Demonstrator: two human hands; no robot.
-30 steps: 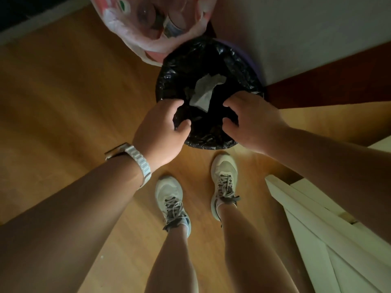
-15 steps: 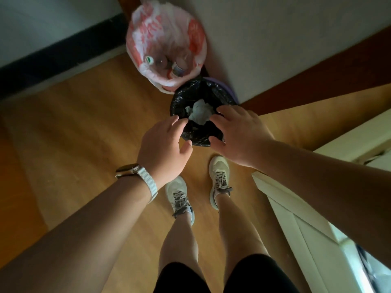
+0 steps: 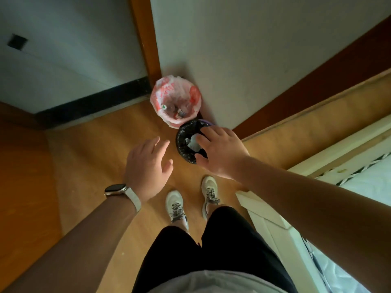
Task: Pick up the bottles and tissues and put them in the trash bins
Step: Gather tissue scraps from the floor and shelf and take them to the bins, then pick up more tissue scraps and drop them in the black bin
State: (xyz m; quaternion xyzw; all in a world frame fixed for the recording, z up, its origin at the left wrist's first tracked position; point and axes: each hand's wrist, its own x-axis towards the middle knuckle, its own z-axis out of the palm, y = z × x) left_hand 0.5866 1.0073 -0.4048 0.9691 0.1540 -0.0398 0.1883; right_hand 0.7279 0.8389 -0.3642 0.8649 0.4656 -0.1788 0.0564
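Red print on the bin bag [image 3: 164, 93] unreadable; left hand [image 3: 148, 166], right hand [image 3: 220, 154] both released.

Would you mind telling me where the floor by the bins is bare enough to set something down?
The wooden floor left of both bins, out to the black skirting, is bare. Crowded: pink-bagged bin against black-bagged bin at the wall, shoes below.

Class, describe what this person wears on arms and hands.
Both arms are bare, without sleeves or gloves. By the left hand, the wrist carries a smartwatch with a dark rectangular face and a pale band. The right hand and its wrist wear nothing.
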